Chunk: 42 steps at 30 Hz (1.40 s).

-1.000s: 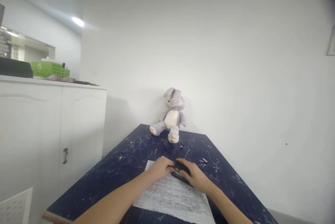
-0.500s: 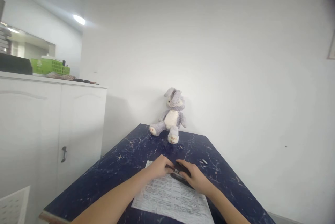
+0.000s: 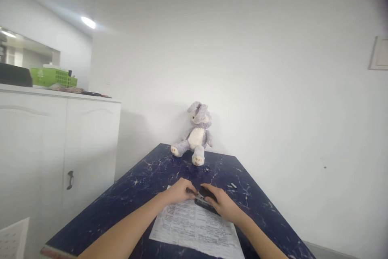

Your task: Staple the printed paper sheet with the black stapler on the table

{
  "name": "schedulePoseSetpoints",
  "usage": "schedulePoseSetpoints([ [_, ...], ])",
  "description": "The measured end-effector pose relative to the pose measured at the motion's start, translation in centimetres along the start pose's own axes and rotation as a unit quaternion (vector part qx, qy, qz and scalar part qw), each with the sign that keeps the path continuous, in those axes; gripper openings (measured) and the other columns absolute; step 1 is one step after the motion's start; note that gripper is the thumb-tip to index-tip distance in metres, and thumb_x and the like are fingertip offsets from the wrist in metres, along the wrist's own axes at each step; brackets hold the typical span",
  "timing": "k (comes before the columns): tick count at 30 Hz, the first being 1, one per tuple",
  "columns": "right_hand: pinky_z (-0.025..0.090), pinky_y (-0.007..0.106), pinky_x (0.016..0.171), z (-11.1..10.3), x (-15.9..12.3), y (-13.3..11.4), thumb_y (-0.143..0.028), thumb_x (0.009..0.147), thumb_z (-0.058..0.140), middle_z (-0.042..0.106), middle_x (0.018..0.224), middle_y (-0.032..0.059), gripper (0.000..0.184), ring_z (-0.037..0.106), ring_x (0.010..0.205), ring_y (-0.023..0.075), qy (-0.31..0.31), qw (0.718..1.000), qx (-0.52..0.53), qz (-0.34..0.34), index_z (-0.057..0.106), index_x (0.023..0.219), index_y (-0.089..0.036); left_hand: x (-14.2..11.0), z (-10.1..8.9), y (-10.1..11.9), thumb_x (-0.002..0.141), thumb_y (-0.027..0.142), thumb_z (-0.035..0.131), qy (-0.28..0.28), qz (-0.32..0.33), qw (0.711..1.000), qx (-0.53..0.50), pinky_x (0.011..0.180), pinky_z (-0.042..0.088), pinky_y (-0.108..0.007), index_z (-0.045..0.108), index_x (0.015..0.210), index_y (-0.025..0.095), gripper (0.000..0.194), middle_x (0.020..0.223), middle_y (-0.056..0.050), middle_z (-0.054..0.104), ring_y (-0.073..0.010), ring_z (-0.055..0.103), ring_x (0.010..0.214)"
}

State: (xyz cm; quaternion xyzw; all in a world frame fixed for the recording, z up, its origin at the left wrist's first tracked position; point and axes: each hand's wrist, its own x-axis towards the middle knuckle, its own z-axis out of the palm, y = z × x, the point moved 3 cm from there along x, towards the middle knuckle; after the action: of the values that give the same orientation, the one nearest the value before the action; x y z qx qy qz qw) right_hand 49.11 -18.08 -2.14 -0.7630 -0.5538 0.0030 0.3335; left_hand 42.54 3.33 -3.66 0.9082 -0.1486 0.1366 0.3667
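Note:
A black stapler [image 3: 205,205] lies over the far part of a printed sheet of paper [image 3: 194,226], its upper and lower parts spread apart. My right hand [image 3: 224,202] grips it from the right, fingers over the top part. On the left, my left hand [image 3: 179,191] has its fingers pinched on a thin dark piece [image 3: 190,191] at the stapler's end. Whether that piece belongs to the stapler I cannot tell. Both hands hide much of it. Right of the hands, a small light strip [image 3: 233,185], too small to name, rests on the table.
The dark blue marbled table [image 3: 127,194] narrows toward the wall. A grey plush rabbit [image 3: 196,137] sits at its far end. To the left stands a white cabinet [image 3: 91,129] with a green basket [image 3: 53,77] on top. A white perforated item [image 3: 15,238] shows bottom left.
The whole view has shifted slightly, so things appear a little further left. A thin gap now shows between my left fingers and the stapler; my right hand keeps its hold.

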Motion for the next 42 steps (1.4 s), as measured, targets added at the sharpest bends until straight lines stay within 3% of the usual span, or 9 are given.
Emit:
schedulePoseSetpoints([
  [8,0.041,0.047,0.112,-1.4,0.1,1.5,-0.047,0.098,0.051,0.062,0.14,0.0121,0.05,0.058,0.128,0.0314,0.04,0.998,0.049,0.006,0.062,0.138,-0.019,-0.3,-0.6,1.9,0.086,0.042,0.071,0.001,0.042,0.997,-0.064,0.089,0.053,-0.03,0.081,0.105,0.022,0.029,0.105,-0.008,0.077,-0.0221,0.071,0.097],
  [14,0.038,0.051,0.114,-3.4,-0.8,2.0,-0.056,0.095,0.054,0.064,0.138,0.0111,0.052,0.058,0.127,0.034,0.034,0.996,0.073,0.025,0.067,0.134,-0.024,-1.1,-1.3,3.5,0.093,0.037,0.062,-0.08,0.084,0.988,-0.099,0.098,0.052,-0.033,0.075,0.121,0.024,0.033,0.123,-0.008,0.072,-0.0236,0.068,0.112],
  [18,0.04,0.054,0.111,-4.0,-1.1,2.1,-0.061,0.093,0.055,0.064,0.137,0.0129,0.056,0.058,0.126,0.0362,0.024,0.994,0.106,0.028,0.068,0.133,-0.024,-1.2,-1.3,3.9,0.09,0.034,0.063,-0.069,0.063,0.99,-0.109,0.094,0.054,-0.032,0.078,0.115,0.025,0.03,0.117,-0.006,0.075,-0.0237,0.07,0.107],
  [23,0.04,0.053,0.111,-3.4,-1.2,1.4,-0.059,0.094,0.054,0.063,0.138,0.0129,0.055,0.058,0.126,0.036,-0.014,0.995,0.093,0.016,0.066,0.135,-0.024,-1.1,-0.4,3.5,0.079,0.043,0.077,-0.037,0.044,0.989,-0.137,0.087,0.055,-0.032,0.082,0.098,0.02,0.03,0.098,-0.009,0.078,-0.0243,0.073,0.093],
  [29,0.043,0.048,0.109,-2.8,-0.8,-0.1,-0.054,0.096,0.055,0.066,0.134,0.0131,0.052,0.061,0.122,0.0341,-0.003,0.995,0.1,-0.02,0.066,0.135,-0.021,0.1,1.5,1.3,0.05,0.043,0.095,0.035,-0.039,0.97,-0.238,0.081,0.057,-0.037,0.074,0.092,0.012,0.057,0.091,-0.014,0.077,-0.026,0.073,0.086],
  [34,0.05,0.042,0.098,-2.1,-0.5,-2.8,-0.051,0.098,0.053,0.071,0.125,0.0112,0.049,0.068,0.107,0.0306,-0.026,0.987,0.135,-0.088,0.066,0.135,-0.021,0.3,2.6,1.5,0.043,0.037,0.096,0.019,-0.063,0.973,-0.222,0.075,0.055,-0.034,0.075,0.085,0.011,0.053,0.085,-0.01,0.077,-0.0273,0.072,0.083],
  [39,0.05,0.045,0.102,-2.4,-0.3,-2.3,-0.054,0.095,0.057,0.073,0.121,0.0113,0.051,0.066,0.112,0.0325,0.012,0.99,0.124,-0.06,0.068,0.132,-0.021,0.5,2.4,2.0,0.052,0.039,0.092,0.039,-0.053,0.979,-0.195,0.076,0.053,-0.032,0.076,0.086,0.012,0.045,0.085,-0.008,0.076,-0.025,0.07,0.084],
  [42,0.044,0.048,0.109,-3.6,-0.2,0.0,-0.052,0.093,0.061,0.068,0.131,0.013,0.05,0.062,0.122,0.0341,0.051,0.994,0.1,-0.019,0.068,0.131,-0.02,0.9,2.6,1.3,0.076,0.05,0.076,0.062,-0.058,0.984,-0.157,0.075,0.052,-0.033,0.075,0.081,0.011,0.039,0.081,-0.01,0.075,-0.0238,0.07,0.079],
])
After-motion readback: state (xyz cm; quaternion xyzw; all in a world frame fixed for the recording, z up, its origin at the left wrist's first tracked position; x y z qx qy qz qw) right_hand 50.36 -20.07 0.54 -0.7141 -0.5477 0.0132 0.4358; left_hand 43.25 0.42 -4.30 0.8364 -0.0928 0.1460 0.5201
